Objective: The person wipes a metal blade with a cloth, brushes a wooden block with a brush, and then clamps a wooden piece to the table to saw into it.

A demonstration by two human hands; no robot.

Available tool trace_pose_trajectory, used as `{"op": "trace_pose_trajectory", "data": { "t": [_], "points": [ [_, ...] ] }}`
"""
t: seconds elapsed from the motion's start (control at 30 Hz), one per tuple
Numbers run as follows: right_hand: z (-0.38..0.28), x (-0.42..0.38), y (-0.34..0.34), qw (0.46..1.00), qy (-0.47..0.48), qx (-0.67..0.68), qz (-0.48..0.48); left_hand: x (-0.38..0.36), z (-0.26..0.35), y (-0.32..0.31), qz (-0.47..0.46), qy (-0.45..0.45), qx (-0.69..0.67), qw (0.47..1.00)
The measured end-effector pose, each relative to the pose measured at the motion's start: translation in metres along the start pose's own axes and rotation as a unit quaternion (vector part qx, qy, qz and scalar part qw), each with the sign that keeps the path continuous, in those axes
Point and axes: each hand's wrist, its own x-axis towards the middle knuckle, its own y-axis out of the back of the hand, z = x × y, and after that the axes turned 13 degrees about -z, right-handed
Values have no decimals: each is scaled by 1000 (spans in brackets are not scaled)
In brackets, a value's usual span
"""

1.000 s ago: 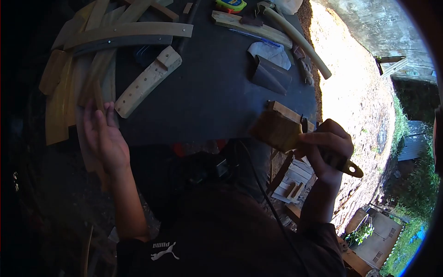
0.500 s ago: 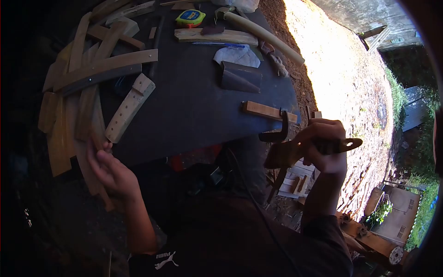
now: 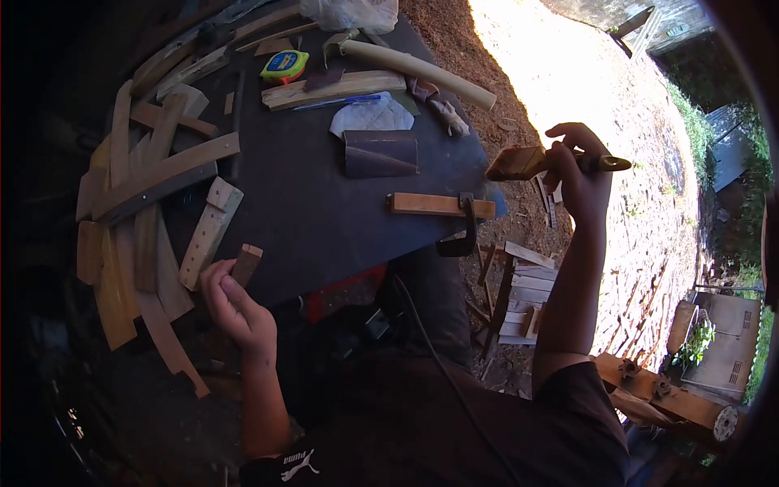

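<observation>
Fingers of left hand (image 3: pixel 239 310): pinched on small wooden block (image 3: pixel 248 261), near edge of tabletop (image 3: pixel 304 215); presumably light, stiff, best held by sides. Right hand (image 3: pixel 581 166): wrapped round brush (image 3: pixel 523 163), right edge; presumably light, soft-tipped, handle-held.

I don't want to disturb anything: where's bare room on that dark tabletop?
The middle of the tabletop, between the spotted wooden block, the sandpaper and the clamped wooden strip. Crowded: the left, with piled wood, and the far side around the tape measure.
</observation>
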Motion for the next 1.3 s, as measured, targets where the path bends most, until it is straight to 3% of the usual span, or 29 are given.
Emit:
{"op": "trace_pose_trajectory", "data": {
  "t": [0.1,0.23,0.37,0.47,0.5,0.6,0.73,0.8,1.0,1.3],
  "points": [
    [-7,9,-1,997,43,51,-41,-6,-3,0,-1,-3,16,1000],
    [-8,19,-23,976,-5,25,-217,-4,1,-1,-13,-23,51,998],
    [26,14,40,974,-81,23,-212,-5,1,0,-11,-21,56,998],
    [14,-3,72,970,-130,-115,-168,-5,3,1,-16,-27,77,997],
    [9,-3,70,979,-111,-95,-145,-5,3,1,-19,-30,80,996],
    [-9,1,48,988,-3,-2,-155,-6,6,-6,-24,-36,76,996],
    [13,19,17,975,-60,19,-212,-7,3,-5,-6,-23,58,998],
    [21,31,3,979,-43,60,-188,-10,3,-4,0,-16,54,998],
    [-5,52,-46,961,-3,79,-264,-9,0,-6,0,-30,44,999],
    [-64,52,-99,951,29,46,-304,-12,-3,-3,3,-38,30,999]
  ]
}}
